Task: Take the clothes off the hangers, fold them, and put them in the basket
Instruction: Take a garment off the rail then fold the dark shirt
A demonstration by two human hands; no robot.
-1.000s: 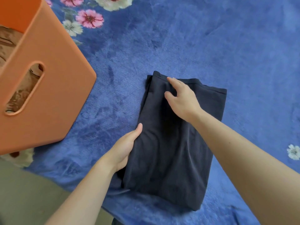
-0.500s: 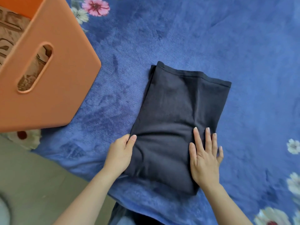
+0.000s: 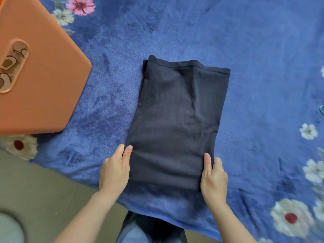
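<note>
A dark navy garment point(image 3: 177, 120), folded into a long rectangle, lies flat on the blue floral blanket point(image 3: 254, 67). My left hand point(image 3: 114, 171) holds its near left corner, thumb on the cloth edge. My right hand point(image 3: 213, 178) pinches the near right corner, thumb on top and fingers past the edge. The orange basket point(image 3: 40, 95) stands at the upper left. Brown patterned cloth shows through its handle slot.
The blanket's near edge meets a beige floor point(image 3: 43, 195) at the lower left. A grey round object point(image 3: 8, 227) sits at the bottom left corner. A thin bit of a hanger point(image 3: 321, 110) peeks in at the right edge.
My right hand slid from the garment's far end down to the near right corner. My left hand moved down to the near left corner. The garment now lies smoother.
</note>
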